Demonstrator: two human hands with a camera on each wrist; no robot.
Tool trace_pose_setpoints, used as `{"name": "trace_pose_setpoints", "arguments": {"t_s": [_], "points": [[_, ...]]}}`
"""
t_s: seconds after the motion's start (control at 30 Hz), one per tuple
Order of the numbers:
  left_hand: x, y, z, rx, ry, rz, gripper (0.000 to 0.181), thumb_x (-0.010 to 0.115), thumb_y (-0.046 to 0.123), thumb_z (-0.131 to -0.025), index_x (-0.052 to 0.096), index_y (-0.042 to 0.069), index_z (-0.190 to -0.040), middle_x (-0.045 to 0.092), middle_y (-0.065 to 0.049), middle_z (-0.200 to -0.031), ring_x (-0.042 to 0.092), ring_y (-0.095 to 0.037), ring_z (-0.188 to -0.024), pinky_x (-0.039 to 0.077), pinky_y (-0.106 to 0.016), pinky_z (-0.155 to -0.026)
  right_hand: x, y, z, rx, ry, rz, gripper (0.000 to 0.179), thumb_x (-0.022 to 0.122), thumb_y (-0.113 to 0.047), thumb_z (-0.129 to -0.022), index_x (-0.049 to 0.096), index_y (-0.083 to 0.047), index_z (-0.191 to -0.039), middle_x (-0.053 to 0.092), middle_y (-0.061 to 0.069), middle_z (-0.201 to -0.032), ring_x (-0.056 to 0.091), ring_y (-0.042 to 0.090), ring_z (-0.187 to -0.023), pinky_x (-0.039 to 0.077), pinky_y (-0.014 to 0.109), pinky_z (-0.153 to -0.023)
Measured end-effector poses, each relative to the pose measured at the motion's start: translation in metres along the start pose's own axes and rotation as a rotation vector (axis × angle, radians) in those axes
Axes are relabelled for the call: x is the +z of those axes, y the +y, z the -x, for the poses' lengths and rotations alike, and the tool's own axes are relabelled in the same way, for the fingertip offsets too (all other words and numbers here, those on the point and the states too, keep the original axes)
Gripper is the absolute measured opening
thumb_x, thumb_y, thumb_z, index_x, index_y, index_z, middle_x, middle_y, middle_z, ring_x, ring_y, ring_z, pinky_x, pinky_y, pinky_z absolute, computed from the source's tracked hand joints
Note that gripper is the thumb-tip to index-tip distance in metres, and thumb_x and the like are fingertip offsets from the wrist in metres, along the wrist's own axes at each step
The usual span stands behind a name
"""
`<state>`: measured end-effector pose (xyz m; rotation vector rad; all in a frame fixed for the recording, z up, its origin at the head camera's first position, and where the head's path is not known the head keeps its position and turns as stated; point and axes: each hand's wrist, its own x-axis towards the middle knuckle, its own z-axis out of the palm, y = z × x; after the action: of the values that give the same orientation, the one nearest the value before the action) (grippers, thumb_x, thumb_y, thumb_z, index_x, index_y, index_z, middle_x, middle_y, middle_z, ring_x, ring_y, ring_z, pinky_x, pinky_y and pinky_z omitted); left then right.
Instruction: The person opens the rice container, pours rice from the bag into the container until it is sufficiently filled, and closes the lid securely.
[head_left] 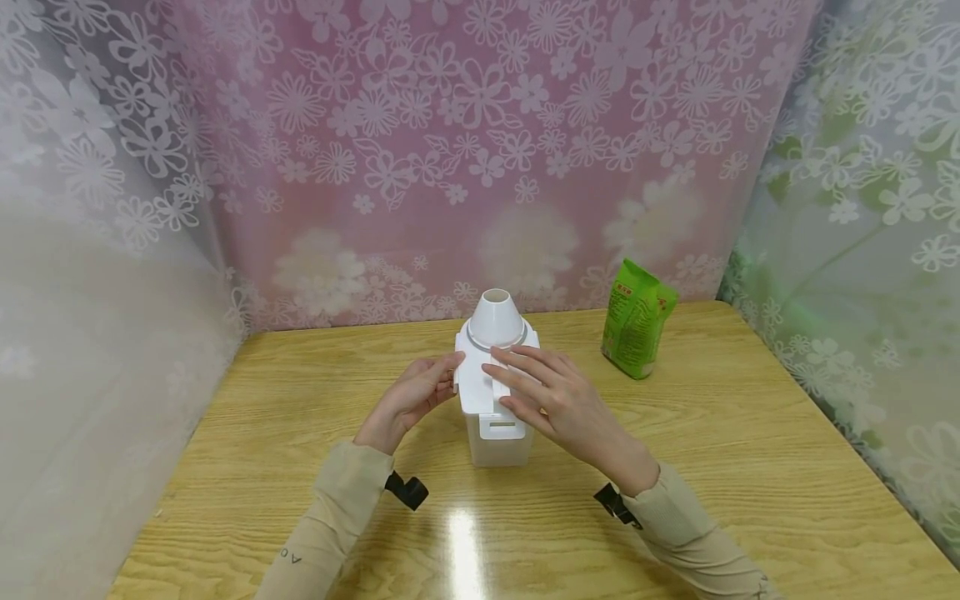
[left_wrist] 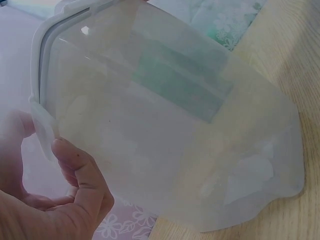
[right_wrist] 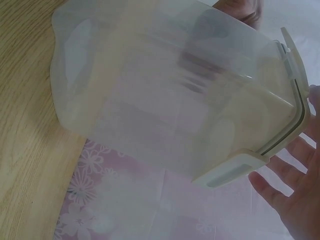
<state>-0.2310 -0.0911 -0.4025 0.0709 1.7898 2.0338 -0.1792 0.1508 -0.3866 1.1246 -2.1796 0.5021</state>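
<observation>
A translucent storage container [head_left: 498, 450] with a white lid [head_left: 475, 379] stands upright on the table, a cone-shaped white cap [head_left: 497, 321] on the lid's far end. My left hand [head_left: 416, 392] is at its left side, where thumb and index finger pinch a white side latch [left_wrist: 45, 130] at the lid's edge. My right hand [head_left: 558, 396] lies over the lid's right part, fingers extended and spread, fingertips at the lid. Another white latch [head_left: 502, 428] hangs at the near side. The right wrist view shows a latch [right_wrist: 232, 170] along the lid rim, close to the right fingertips.
A green printed bag [head_left: 637, 321] stands at the table's back right. The wooden table [head_left: 300, 400] ends at a pink flowered curtain [head_left: 420, 183] behind, with pale flowered curtains on both sides.
</observation>
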Motion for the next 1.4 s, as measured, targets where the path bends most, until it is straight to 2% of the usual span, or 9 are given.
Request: {"name": "trace_pose_setpoints", "arguments": {"t_s": [0.27, 0.57, 0.73, 0.87, 0.97, 1.03, 1.17, 1.4], "points": [[-0.002, 0.001, 0.0, 0.0, -0.014, -0.017, 0.03, 0.053, 0.026, -0.105, 0.062, -0.001, -0.1, 0.062, 0.006, -0.077, 0.055, -0.002, -0.066, 0.05, -0.015, -0.068, 0.001, 0.0, 0.0, 0.002, 0.0, -0.002, 0.047, 0.039, -0.046, -0.109, 0.061, -0.02, -0.142, 0.057, 0.003, -0.146, 0.053, 0.025, -0.133, 0.043, 0.044, -0.109], [0.002, 0.004, 0.003, -0.013, 0.053, -0.026, 0.031, 0.053, 0.027, -0.105, 0.063, -0.002, -0.108, 0.06, 0.004, -0.086, 0.053, -0.006, -0.071, 0.048, -0.015, -0.067, 0.001, -0.001, 0.0, 0.005, -0.01, 0.009, 0.048, 0.038, -0.046, -0.109, 0.06, -0.021, -0.143, 0.057, 0.003, -0.146, 0.053, 0.026, -0.133, 0.044, 0.045, -0.109], [0.0, 0.003, 0.004, -0.009, 0.028, -0.029, 0.03, 0.053, 0.028, -0.106, 0.061, -0.001, -0.111, 0.055, 0.006, -0.079, 0.05, -0.006, -0.07, 0.049, -0.02, -0.074, 0.001, 0.001, 0.0, 0.009, -0.016, 0.012, 0.048, 0.037, -0.046, -0.109, 0.06, -0.021, -0.143, 0.057, 0.003, -0.146, 0.052, 0.026, -0.133, 0.044, 0.045, -0.109], [-0.002, 0.002, 0.005, -0.018, 0.029, -0.048, 0.039, 0.054, 0.031, -0.105, 0.058, -0.003, -0.124, 0.061, 0.003, -0.093, 0.057, -0.007, -0.082, 0.051, -0.028, -0.089, 0.001, 0.001, 0.001, 0.01, -0.022, 0.01, 0.048, 0.038, -0.046, -0.109, 0.059, -0.022, -0.143, 0.057, 0.002, -0.146, 0.052, 0.025, -0.133, 0.044, 0.045, -0.108], [-0.003, 0.002, 0.007, -0.019, 0.061, -0.075, 0.048, 0.057, 0.034, -0.103, 0.054, -0.004, -0.134, 0.063, -0.003, -0.109, 0.061, -0.012, -0.095, 0.05, -0.036, -0.098, 0.001, 0.0, 0.001, 0.009, -0.021, 0.008, 0.048, 0.038, -0.047, -0.109, 0.06, -0.022, -0.143, 0.057, 0.003, -0.146, 0.052, 0.025, -0.133, 0.044, 0.045, -0.108], [-0.003, 0.002, 0.009, -0.012, 0.093, -0.099, 0.053, 0.06, 0.035, -0.102, 0.051, -0.003, -0.137, 0.062, -0.007, -0.116, 0.062, -0.018, -0.102, 0.051, -0.038, -0.099, 0.001, 0.0, 0.001, 0.009, -0.019, 0.008, 0.048, 0.038, -0.047, -0.109, 0.06, -0.021, -0.143, 0.057, 0.003, -0.146, 0.052, 0.025, -0.134, 0.044, 0.045, -0.108], [-0.002, 0.003, 0.012, 0.037, 0.147, -0.181, 0.054, 0.063, 0.037, -0.1, 0.05, 0.0, -0.138, 0.063, -0.013, -0.122, 0.061, -0.028, -0.109, 0.052, -0.041, -0.097, 0.001, 0.0, 0.001, 0.007, -0.018, 0.01, 0.048, 0.038, -0.047, -0.109, 0.06, -0.021, -0.142, 0.057, 0.003, -0.146, 0.052, 0.025, -0.133, 0.044, 0.044, -0.108], [0.004, 0.007, 0.026, 0.231, 0.216, -0.402, 0.06, 0.065, 0.035, -0.1, 0.043, 0.007, -0.149, 0.052, -0.016, -0.141, 0.057, -0.032, -0.122, 0.051, -0.048, -0.101, 0.001, 0.0, 0.0, 0.004, -0.012, 0.002, 0.047, 0.039, -0.046, -0.108, 0.06, -0.021, -0.142, 0.057, 0.003, -0.146, 0.053, 0.025, -0.133, 0.045, 0.044, -0.107]]}}
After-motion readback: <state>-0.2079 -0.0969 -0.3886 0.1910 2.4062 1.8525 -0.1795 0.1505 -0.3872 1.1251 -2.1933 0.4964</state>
